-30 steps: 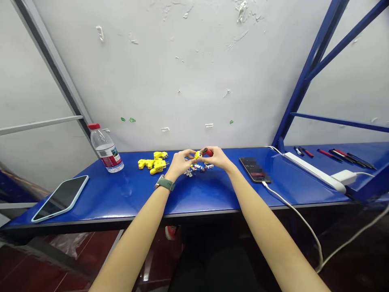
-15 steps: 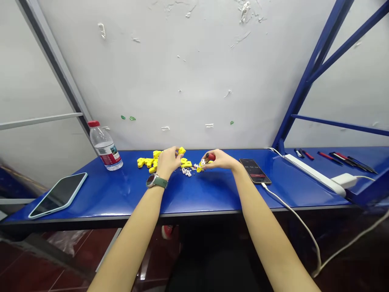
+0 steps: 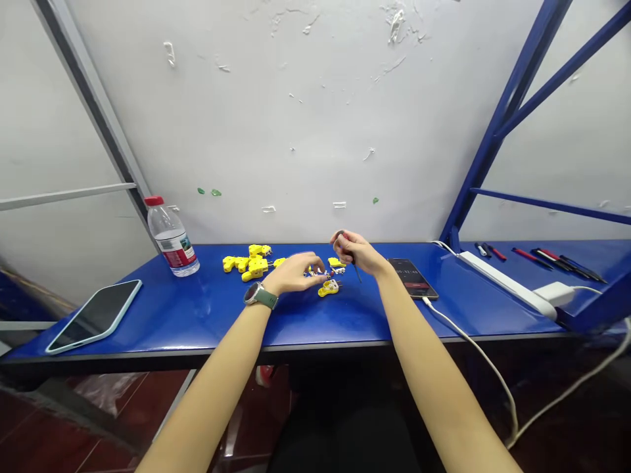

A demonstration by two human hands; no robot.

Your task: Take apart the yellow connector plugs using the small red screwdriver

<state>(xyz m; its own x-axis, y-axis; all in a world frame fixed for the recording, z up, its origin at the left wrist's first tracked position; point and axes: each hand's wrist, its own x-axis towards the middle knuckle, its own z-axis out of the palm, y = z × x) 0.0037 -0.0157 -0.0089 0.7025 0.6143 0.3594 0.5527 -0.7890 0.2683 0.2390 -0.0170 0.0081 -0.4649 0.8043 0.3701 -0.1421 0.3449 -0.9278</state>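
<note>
My right hand [image 3: 359, 252] is closed around the handle of a screwdriver [image 3: 357, 272], its dark shaft slanting down toward the table. My left hand [image 3: 298, 271], wearing a watch, hovers low over small white and metal parts [image 3: 337, 270], with thumb and fingers apart. Just in front of its fingertips, a yellow plug half [image 3: 328, 288] with white inserts and metal pins lies on the blue tabletop. Behind the small parts sits another yellow plug piece [image 3: 336, 262]. Left of my left hand, several yellow plugs [image 3: 255, 267] lie in a pile; the hand partly hides pieces beneath it.
A water bottle [image 3: 171, 238] and a light-framed phone [image 3: 96, 315] are on the left. To the right lie a dark phone [image 3: 412, 278] on a white cable, a white power strip [image 3: 507, 284] and several pens [image 3: 559, 261]. A wall stands behind the table [image 3: 197, 315].
The yellow plug half has left my right hand and rests on the table. My right hand has turned the screwdriver shaft-down. My left hand has moved right, away from a yellow piece.
</note>
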